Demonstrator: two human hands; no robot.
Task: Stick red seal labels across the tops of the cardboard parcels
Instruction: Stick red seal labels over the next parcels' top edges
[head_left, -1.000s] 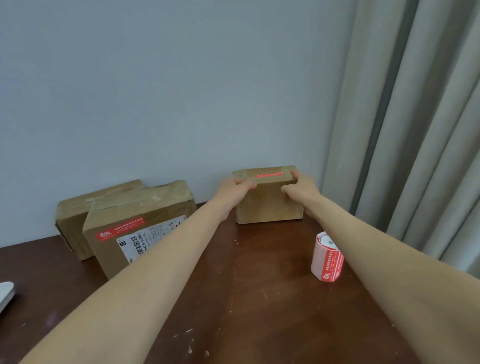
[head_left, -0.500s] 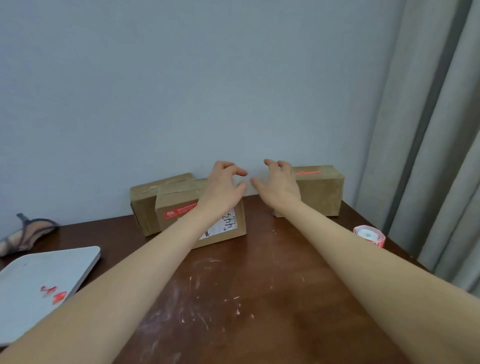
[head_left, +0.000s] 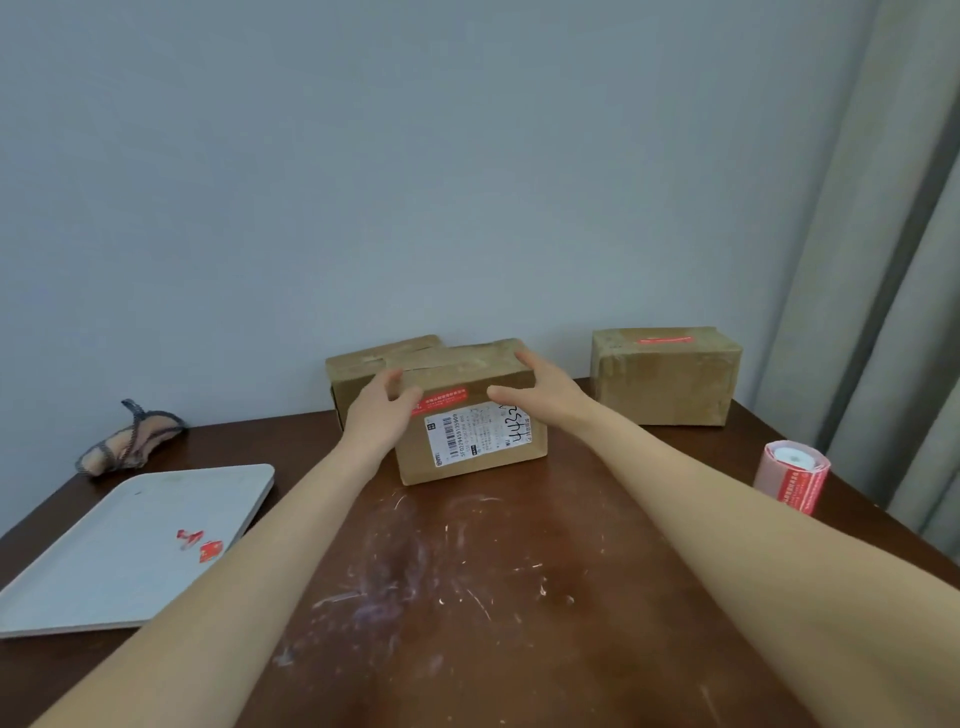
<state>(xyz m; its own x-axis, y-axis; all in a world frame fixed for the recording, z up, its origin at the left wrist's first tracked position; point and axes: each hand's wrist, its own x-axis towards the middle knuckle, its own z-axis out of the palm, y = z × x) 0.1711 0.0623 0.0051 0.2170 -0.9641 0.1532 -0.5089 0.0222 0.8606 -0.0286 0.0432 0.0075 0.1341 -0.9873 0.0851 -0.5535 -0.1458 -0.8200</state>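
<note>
A cardboard parcel (head_left: 470, 457) with a white shipping label and a red strip on its front stands mid-table. My left hand (head_left: 382, 413) clasps its upper left edge and my right hand (head_left: 543, 389) its upper right corner, thumbs on the front face. A second parcel (head_left: 358, 366) sits right behind it against the wall. Apart at the back right stands a third parcel (head_left: 665, 382) with a red seal label (head_left: 666, 340) across its top. The roll of red seal labels (head_left: 792, 475) stands upright near the table's right edge.
A white tray (head_left: 104, 566) with red label scraps (head_left: 200, 545) lies at the left. A crumpled cloth item (head_left: 130, 436) lies behind it by the wall. A grey curtain (head_left: 883, 260) hangs past the table's right edge. The dark wooden table (head_left: 467, 597) is scratched.
My hands left the sealed right parcel, swung left and took hold of the middle parcel. My view turned left, bringing the tray and cloth into sight.
</note>
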